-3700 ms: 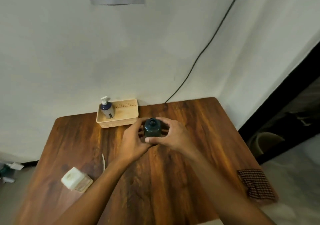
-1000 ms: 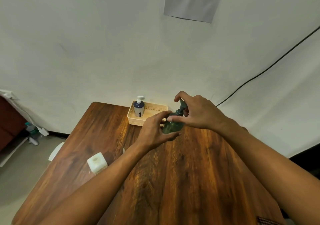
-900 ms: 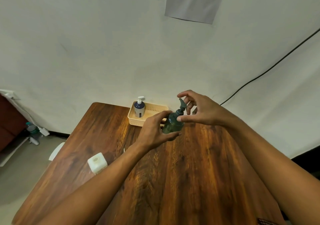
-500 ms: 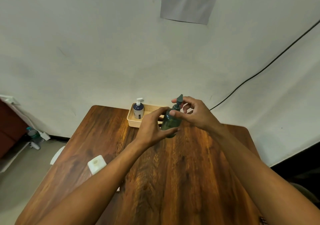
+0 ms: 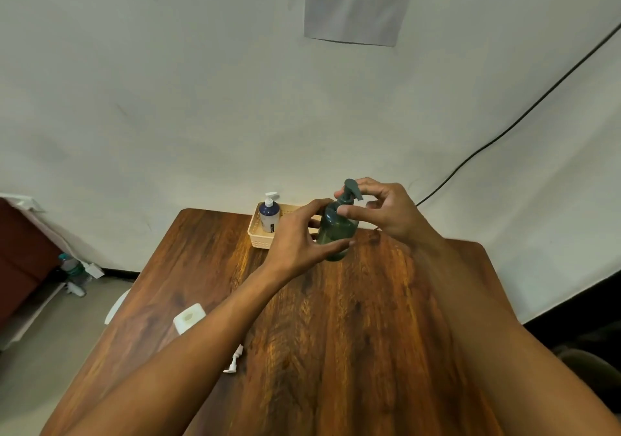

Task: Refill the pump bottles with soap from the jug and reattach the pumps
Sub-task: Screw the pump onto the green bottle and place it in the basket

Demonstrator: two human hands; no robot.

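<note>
A dark green pump bottle [image 5: 337, 230] is held tilted above the wooden table [image 5: 353, 318]. My left hand [image 5: 302, 237] wraps its body. My right hand [image 5: 383, 212] pinches the green pump [image 5: 350, 191] at the bottle's neck with thumb and fingers. A blue and white pump bottle [image 5: 269, 213] stands in the beige basket [image 5: 256, 235] at the table's back edge. A white jug [image 5: 189, 318] stands near the left edge, partly behind my left forearm. A loose white pump [image 5: 234, 361] lies on the table beside that forearm.
A white wall rises right behind the table, with a paper notice [image 5: 356, 1] and a black cable [image 5: 504, 129] running down it. Bottles and clutter [image 5: 72, 272] lie on the floor at the left.
The green bottle now carries its pump; 3.7 s ago its neck was bare. Over the last second my right hand's fingers shifted around the pump collar, and the view tilted up slightly.
</note>
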